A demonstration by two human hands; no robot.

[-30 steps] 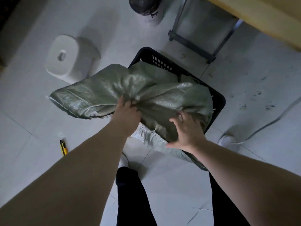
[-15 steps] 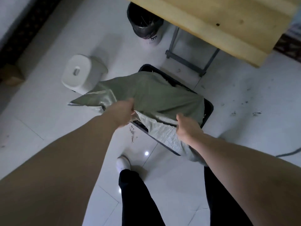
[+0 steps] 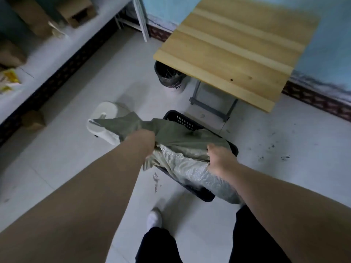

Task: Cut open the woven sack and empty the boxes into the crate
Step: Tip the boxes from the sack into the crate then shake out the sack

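Woven sack first: on my feed it was draped across the black plastic crate on the tiled floor. Its grey-green cloth covered nearly the whole opening, so only the far perforated corner and a strip of the near rim showed, and I could not see inside the crate. One end of the woven sack trailed left in front of a white plastic stool, hiding part of it; the paler, shinier end spilled over the crate's near edge toward me. The left hand was clenched on a gathered bunch of cloth, though its fingers were buried in the folds and screened by the wrist, so I read the grip from the bunching alone. The right hand grasped the cloth on the right, knuckles up, fingers curled under the fold and out of sight. Whether the sack had a cut in it I could not tell. Blur smeared the edges of the picture. Behind the crate stood a wooden table, with a dark-lined waste bin half tucked under its edge. Cardboard boxes on the left ledge were cut off by the frame. One white shoe showed; the other foot was hidden behind the right forearm.
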